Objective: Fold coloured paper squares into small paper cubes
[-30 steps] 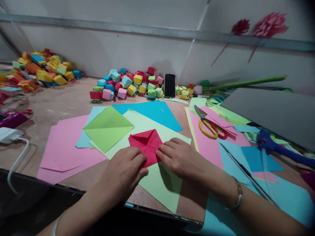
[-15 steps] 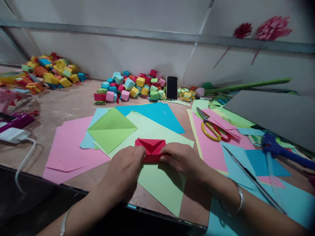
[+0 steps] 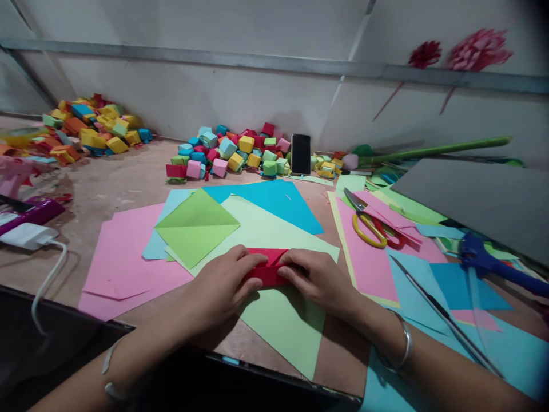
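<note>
A folded red paper (image 3: 271,274) is held between both hands above a pale green sheet (image 3: 287,326). My left hand (image 3: 229,280) pinches its left part, thumb below and fingers on top, covering that end. My right hand (image 3: 315,280) grips the right end between thumb and fingers. Beyond the left hand, a creased bright green square (image 3: 197,228) lies on the sheets. Blue paper (image 3: 274,200) lies behind, and pink paper (image 3: 132,257) to the left.
Piles of small coloured paper cubes (image 3: 235,151) and a black phone (image 3: 301,154) stand at the wall. Yellow-and-red-handled scissors (image 3: 369,229), a long metal blade (image 3: 446,315) and a blue-handled tool (image 3: 476,252) lie right. A white charger (image 3: 30,236) lies left.
My left hand has moved over the red paper's left part, its fingers now covering more of it. The right hand keeps its grip, and less of the triangular fold shows.
</note>
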The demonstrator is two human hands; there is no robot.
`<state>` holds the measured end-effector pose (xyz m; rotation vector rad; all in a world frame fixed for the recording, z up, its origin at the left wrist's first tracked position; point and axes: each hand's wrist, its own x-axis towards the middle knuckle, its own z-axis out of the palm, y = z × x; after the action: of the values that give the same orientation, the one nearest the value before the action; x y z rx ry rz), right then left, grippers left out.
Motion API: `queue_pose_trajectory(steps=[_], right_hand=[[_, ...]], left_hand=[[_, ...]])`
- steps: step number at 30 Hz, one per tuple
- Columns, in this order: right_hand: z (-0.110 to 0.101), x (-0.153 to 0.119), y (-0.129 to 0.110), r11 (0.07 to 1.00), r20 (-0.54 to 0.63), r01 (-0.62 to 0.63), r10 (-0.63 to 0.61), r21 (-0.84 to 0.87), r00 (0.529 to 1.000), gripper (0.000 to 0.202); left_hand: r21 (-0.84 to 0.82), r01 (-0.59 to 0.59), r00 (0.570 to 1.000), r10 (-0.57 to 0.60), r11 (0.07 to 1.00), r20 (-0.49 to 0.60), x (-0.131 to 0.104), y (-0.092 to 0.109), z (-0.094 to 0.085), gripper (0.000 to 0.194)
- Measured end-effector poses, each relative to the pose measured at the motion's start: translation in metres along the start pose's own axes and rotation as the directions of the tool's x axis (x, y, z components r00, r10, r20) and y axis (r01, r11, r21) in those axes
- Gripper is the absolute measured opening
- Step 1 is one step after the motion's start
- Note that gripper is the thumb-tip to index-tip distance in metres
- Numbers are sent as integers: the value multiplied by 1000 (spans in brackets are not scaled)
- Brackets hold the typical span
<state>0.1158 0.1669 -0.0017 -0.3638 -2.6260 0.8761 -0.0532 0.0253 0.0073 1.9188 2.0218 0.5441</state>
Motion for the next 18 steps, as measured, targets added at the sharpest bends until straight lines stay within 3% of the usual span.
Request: queue_pose_trajectory(steps=[5, 9, 12, 15, 18], right_hand=[[3, -1, -6, 995, -46, -83, 80, -58, 996, 15], [10, -1, -9, 950, -63, -158, 147, -268, 987, 16], [14, -1, -9, 908, -66, -151, 136, -392, 989, 17], [15, 0, -7, 904, -53, -132, 121, -408, 991, 18], [14, 0, -4, 922, -28, -94, 90, -375, 996, 19]], left_hand=[[-47, 27, 1000, -26, 999, 13, 5, 0, 1, 24], [-52, 121, 992, -122, 991, -33, 6, -1, 3, 26], [-56, 192, 981, -194, 980, -21, 5, -1, -1, 27], [-74, 256, 965, -259, 964, -37, 5, -1, -9, 21], [-47, 240, 960, -244, 970, -135, 10, -2, -16, 21]])
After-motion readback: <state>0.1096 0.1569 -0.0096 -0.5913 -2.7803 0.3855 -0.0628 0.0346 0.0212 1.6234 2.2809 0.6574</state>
